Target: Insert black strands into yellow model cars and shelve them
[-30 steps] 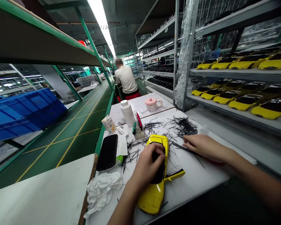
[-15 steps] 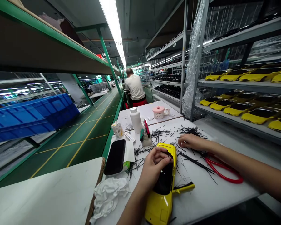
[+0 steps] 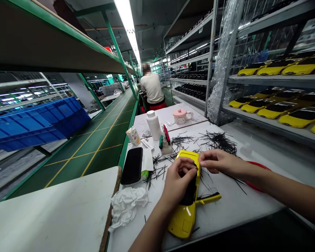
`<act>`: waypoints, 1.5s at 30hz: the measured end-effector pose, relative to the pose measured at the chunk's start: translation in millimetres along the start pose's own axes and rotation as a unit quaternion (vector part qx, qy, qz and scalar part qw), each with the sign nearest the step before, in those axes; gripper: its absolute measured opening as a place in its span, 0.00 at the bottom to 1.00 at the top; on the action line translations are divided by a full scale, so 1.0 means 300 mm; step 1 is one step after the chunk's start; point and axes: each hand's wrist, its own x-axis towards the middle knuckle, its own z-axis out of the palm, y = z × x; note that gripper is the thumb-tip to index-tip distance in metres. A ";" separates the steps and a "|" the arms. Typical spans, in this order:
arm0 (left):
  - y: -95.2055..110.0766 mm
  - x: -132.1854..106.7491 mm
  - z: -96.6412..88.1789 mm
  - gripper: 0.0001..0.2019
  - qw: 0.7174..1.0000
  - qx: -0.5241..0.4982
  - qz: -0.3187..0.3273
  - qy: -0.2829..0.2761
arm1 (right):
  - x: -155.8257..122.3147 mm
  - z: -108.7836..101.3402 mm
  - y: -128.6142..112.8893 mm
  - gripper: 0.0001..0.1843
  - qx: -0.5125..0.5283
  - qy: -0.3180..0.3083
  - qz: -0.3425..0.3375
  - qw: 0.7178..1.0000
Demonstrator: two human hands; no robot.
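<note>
Yellow toy car [image 3: 185, 220] lay on the table [image 3: 233, 206] at bottom middle. Left hand [image 3: 179, 178] gripped its top; right hand [image 3: 222, 162] pinched something too small to see. A bump could scatter the black sticks [image 3: 219, 142].

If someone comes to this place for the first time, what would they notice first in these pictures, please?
The eye goes first to the yellow model car on the white bench, held by the left hand. Rows of yellow model cars fill the shelves on the right, and a bright blue plastic crate stands out on the left.
</note>
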 end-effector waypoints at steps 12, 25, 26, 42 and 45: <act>0.000 0.001 0.000 0.08 1.000 0.010 0.006 -0.011 | 0.003 0.048 0.000 0.15 0.164 0.010 0.053 0.985; -0.001 0.001 0.000 0.07 1.000 0.027 0.007 -0.005 | 0.008 0.050 0.005 0.13 0.197 0.002 0.060 0.979; 0.000 0.001 0.000 0.07 1.000 0.028 0.007 -0.004 | 0.008 0.050 0.005 0.13 0.195 0.002 0.059 0.979; -0.005 0.001 0.002 0.07 0.999 0.050 0.014 0.000 | 0.011 0.048 0.008 0.15 0.179 0.005 0.066 0.982; -0.005 0.002 0.002 0.07 0.998 0.055 0.014 0.001 | 0.010 0.046 0.009 0.16 0.158 0.007 0.059 0.986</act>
